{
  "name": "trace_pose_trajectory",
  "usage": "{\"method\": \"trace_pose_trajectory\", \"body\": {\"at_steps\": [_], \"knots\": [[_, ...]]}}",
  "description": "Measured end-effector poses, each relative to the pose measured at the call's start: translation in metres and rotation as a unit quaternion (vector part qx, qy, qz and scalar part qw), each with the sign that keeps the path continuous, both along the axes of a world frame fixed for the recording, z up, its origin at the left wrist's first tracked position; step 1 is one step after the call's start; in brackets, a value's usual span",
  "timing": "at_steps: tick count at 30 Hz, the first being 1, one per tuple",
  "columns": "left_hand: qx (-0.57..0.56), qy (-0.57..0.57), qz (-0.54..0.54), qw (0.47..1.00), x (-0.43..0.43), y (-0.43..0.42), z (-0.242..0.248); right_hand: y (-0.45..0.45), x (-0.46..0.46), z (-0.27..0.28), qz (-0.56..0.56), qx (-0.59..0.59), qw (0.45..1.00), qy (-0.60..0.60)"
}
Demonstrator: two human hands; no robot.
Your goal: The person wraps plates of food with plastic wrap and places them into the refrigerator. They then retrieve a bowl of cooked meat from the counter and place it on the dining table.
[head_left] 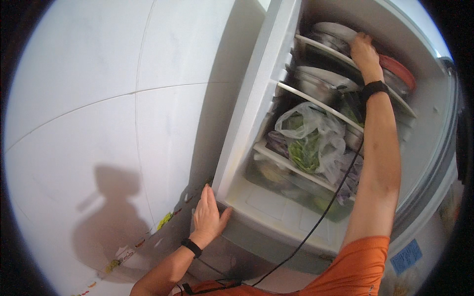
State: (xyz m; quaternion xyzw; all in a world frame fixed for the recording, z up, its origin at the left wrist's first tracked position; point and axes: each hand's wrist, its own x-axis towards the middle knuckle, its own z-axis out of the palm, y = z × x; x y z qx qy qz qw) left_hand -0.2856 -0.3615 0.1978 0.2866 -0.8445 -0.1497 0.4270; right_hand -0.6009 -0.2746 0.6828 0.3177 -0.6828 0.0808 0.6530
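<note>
My right hand [364, 51] reaches into an open refrigerator [242, 148], up at the top shelf [327, 50]. It is at the right edge of a round container with a pale lid [333, 31]; whether the fingers grip it is hidden. Just right of that hand stands a container with a red lid [400, 70]. My left hand [207, 214] lies against the refrigerator's lower left front corner, thumb spread from the fingers, holding nothing.
A metal pot [318, 83] sits on the middle shelf [314, 101]. Below are plastic bags of leafy greens [305, 151] and a clear drawer [277, 175]. A black cable [314, 225] hangs across the front. A tiled wall [174, 92] stands close on the left; the door [426, 207] is at right.
</note>
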Motion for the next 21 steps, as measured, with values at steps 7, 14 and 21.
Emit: {"method": "trace_pose_trajectory", "body": {"at_steps": [7, 14, 21], "knots": [[0.014, 0.000, -0.008, 1.000, 0.001, 0.004, 0.000, -0.002, 0.042, -0.021, 0.044, 0.022, 0.998, -0.041], [0.038, -0.023, -0.014, 0.999, 0.005, 0.005, 0.004, -0.030, 0.025, -0.029, 0.062, -0.004, 0.998, -0.004], [0.007, -0.008, -0.010, 1.000, 0.005, 0.004, 0.002, -0.028, 0.005, -0.023, -0.081, 0.197, 0.969, 0.126]]}}
